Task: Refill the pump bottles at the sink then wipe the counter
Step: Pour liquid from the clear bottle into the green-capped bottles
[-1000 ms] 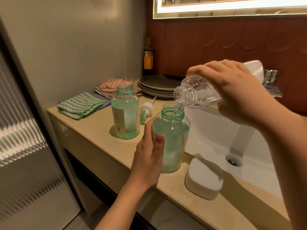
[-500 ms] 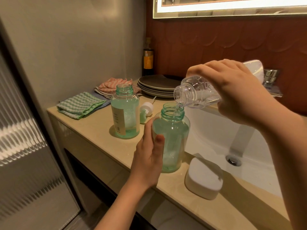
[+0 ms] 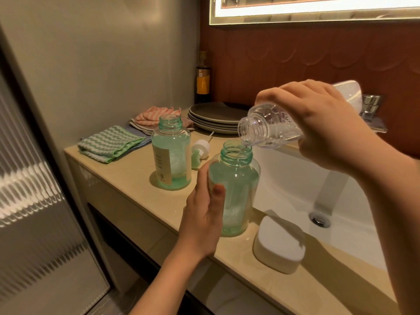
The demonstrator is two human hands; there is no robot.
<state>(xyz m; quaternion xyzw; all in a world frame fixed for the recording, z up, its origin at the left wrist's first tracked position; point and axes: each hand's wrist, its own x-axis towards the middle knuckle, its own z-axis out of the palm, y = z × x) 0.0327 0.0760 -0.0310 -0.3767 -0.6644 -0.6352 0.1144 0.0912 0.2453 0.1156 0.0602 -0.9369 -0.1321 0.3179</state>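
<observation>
Two green-tinted pump bottles stand uncapped on the beige counter. My left hand grips the near green bottle by its side. My right hand holds a clear refill bottle tipped over, its mouth just above the near bottle's neck, with a thin stream of clear liquid running in. The far green bottle stands alone to the left, label facing front. A white pump head lies on the counter between the two bottles.
A white soap dish sits on the counter edge right of the near bottle. The white sink basin with its drain lies behind. Folded green cloth, pink cloth, stacked plates and a dark bottle fill the back left corner.
</observation>
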